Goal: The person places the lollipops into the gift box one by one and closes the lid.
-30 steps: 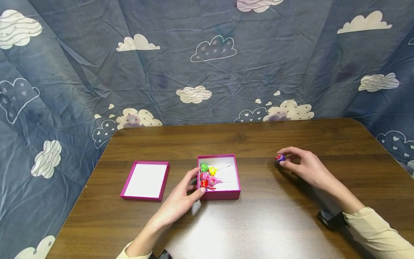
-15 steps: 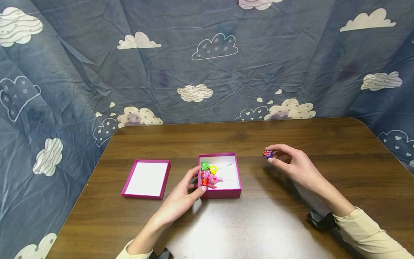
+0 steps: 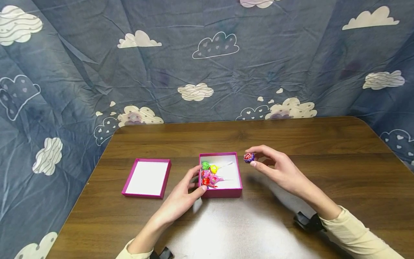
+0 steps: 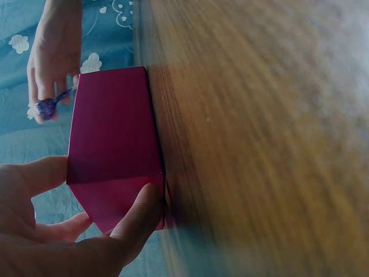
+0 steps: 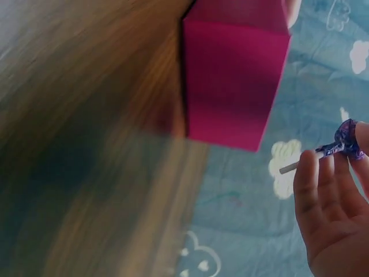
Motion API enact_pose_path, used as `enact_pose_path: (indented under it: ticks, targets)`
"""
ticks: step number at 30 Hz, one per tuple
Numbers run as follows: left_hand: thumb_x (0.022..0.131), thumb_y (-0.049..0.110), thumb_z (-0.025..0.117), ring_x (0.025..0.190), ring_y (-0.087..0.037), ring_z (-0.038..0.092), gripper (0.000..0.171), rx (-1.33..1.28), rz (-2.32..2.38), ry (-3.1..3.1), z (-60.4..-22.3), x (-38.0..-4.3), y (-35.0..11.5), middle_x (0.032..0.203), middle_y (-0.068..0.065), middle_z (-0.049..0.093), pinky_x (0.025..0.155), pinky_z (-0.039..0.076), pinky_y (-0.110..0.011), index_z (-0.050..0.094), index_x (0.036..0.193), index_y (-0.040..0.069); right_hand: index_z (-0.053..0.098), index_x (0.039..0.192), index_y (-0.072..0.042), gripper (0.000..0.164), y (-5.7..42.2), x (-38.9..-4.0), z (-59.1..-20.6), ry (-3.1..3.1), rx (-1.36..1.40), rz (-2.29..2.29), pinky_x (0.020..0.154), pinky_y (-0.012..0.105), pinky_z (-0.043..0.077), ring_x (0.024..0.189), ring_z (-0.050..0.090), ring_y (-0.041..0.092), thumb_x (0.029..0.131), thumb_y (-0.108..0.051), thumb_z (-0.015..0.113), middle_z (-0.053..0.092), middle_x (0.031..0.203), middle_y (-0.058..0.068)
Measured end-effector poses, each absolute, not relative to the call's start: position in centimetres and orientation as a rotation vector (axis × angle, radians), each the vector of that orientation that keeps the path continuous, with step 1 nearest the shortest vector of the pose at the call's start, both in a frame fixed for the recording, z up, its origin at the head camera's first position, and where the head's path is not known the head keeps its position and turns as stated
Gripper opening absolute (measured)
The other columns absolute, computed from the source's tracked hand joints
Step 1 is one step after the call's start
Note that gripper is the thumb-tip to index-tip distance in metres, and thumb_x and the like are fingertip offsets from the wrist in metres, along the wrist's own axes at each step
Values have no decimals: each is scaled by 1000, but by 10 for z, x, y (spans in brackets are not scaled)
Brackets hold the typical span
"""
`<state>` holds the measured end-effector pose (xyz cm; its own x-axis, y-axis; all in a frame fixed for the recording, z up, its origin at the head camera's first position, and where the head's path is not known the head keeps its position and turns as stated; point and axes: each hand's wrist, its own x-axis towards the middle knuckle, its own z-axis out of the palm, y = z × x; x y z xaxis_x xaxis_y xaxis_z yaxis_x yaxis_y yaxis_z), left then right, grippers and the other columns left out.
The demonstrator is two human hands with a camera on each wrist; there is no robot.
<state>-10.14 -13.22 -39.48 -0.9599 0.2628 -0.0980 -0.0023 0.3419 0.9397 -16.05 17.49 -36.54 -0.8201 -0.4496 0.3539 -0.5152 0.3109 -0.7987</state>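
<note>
Beside a magenta box [image 3: 223,193] with a white inside, my left hand [image 3: 179,198] holds its left side, thumb at the near left corner. The left wrist view shows that thumb [image 4: 137,222] flat on the box wall. Inside lie several wrapped lollipops, among them a green one [image 3: 205,165], a yellow one [image 3: 214,169], a pink one [image 3: 214,179] and a red one [image 3: 206,181]. Just right of the box, raised over the table, my right hand [image 3: 283,172] pinches a purple-and-red lollipop [image 3: 248,157]. Its white stick [image 5: 289,168] points back toward the palm.
To the left, the box's lid [image 3: 166,180] lies with its white inside up. Everything stands on a brown wooden table [image 3: 258,135]. A blue cloth [image 3: 220,79] with white clouds hangs behind the table's far edge.
My right hand has carried the purple-and-red lollipop leftward from the right part of the table to near the box's right edge. My left hand has stayed at the box.
</note>
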Motion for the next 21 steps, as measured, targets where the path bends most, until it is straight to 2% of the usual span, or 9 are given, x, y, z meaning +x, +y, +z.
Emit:
enact_pose_path:
  ticks: [5,13,21]
  targets:
    - [95,29,65,124,-28,51,63,231,1655,2372,-395,-102,-133,152,-6,38,96,42,-53,35,151,29,63,121,-13,28,161,-156,-358,-2462,988,1674,77,31,54,96,65,22,95,-3,65,65,115,-1]
    - [95,29,65,124,-29,52,63,234,1661,2377,-393,-101,-132,152,-8,38,97,41,-54,36,151,28,64,120,-18,29,138,-155,-352,-2472,1080,1736,79,31,53,95,65,19,93,-9,69,66,112,-2]
    - [96,27,64,123,-30,52,63,239,1642,2382,-395,-102,-133,151,-8,39,95,43,-53,35,152,28,67,115,-17,28,121,-167,-358,-2572,1173,1636,71,31,53,88,64,16,89,-15,75,68,104,-5]
